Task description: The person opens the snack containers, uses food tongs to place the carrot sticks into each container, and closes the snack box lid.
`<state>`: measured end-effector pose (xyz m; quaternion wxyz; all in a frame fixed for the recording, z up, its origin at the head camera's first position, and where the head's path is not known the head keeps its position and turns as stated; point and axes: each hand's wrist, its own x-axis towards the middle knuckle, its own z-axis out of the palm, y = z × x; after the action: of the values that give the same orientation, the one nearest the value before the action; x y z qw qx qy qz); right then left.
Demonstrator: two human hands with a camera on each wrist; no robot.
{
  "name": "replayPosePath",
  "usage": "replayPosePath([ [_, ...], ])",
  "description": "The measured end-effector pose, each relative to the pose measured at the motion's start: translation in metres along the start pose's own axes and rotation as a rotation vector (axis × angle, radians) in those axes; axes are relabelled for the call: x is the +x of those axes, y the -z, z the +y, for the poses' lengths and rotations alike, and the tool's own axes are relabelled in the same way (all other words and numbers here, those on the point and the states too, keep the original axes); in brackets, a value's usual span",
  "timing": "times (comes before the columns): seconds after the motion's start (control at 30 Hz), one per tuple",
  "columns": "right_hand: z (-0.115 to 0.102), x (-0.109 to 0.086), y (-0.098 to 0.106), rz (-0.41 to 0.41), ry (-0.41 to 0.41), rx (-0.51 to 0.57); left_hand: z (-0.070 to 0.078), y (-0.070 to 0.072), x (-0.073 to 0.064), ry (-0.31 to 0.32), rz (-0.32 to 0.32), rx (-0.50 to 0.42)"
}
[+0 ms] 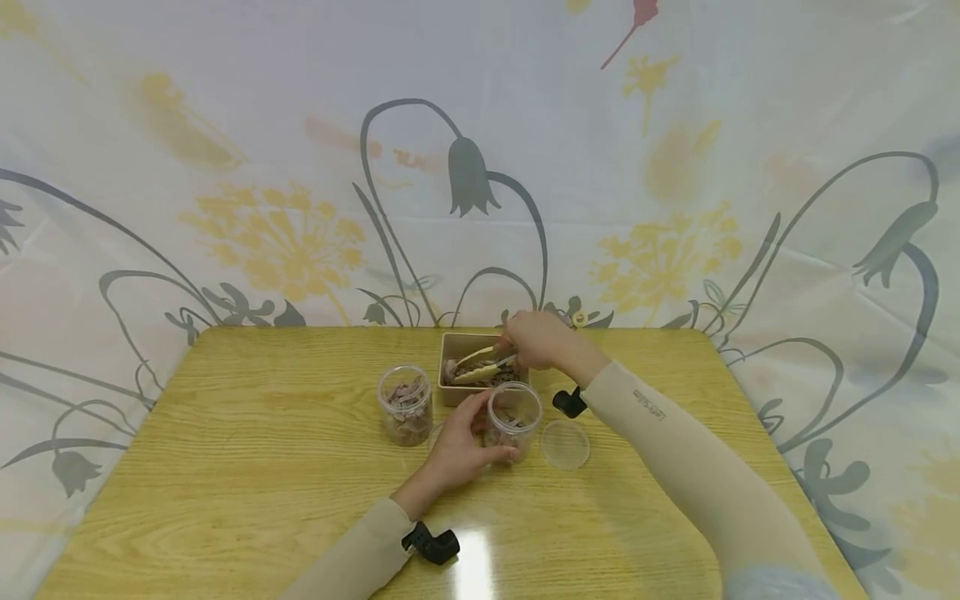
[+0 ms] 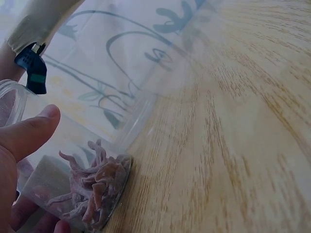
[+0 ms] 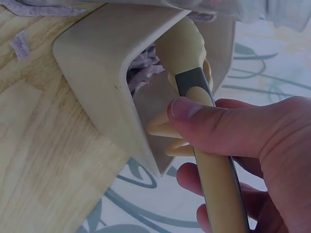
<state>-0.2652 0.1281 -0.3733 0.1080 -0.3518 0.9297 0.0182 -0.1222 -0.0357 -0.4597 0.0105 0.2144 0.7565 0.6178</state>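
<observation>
My left hand (image 1: 459,447) grips a clear plastic jar (image 1: 517,408) standing open-topped on the table, thumb and fingers around its wall. Purplish-brown shrivelled strips (image 2: 95,187) lie in the bottom of that jar. My right hand (image 1: 542,340) holds cream-coloured tongs (image 3: 216,179) with grey edging, thumb along the handle. The tongs' heads reach into a beige rectangular bin (image 1: 446,396), among more of the strips (image 3: 146,68). Whether the tongs pinch any strip, I cannot tell.
Left of my left hand stands a second clear jar (image 1: 407,421), holding many strips. A round clear lid (image 1: 566,446) lies right of the gripped jar; another round clear piece is partly hidden behind my left hand. A patterned cloth (image 1: 300,167) hangs behind the wooden table (image 1: 225,467).
</observation>
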Motion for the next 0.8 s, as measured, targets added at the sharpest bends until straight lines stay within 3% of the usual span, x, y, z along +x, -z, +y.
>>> replayPosePath([
  [0.2,0.004,-0.007,-0.004,0.045,0.018,-0.04,0.0,0.0,-0.001,0.004,0.003,-0.013],
  [0.57,0.019,-0.023,0.004,0.075,-0.031,0.073,0.002,0.0,0.0,0.011,-0.004,-0.014],
  [0.8,0.024,-0.033,0.013,0.086,-0.052,0.125,-0.031,-0.005,0.004,0.017,0.008,0.029],
])
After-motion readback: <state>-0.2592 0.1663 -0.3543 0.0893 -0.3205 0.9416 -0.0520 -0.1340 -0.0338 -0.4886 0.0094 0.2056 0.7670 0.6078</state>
